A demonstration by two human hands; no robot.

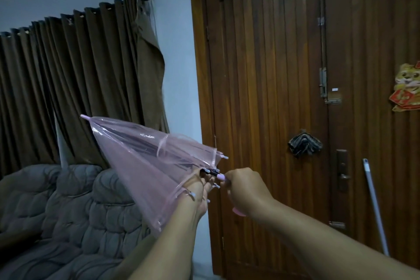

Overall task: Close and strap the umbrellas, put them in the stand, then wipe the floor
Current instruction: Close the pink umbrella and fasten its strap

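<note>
A pink see-through umbrella (145,161) is held up in front of me, its tip pointing up and to the left, the canopy folded in but loose and unstrapped. My left hand (197,191) reaches up inside the canopy's rim, fingers around the ribs near the dark shaft. My right hand (245,191) is closed around the pink handle, whose curved end pokes out below the fist. No stand and no floor cloth are in view.
A wooden door (261,98) stands straight ahead, a dark cloth (304,144) hanging on it. A pale mop or broom pole (375,207) leans at the right. A grey cushioned sofa (68,211) and brown curtains (79,75) fill the left.
</note>
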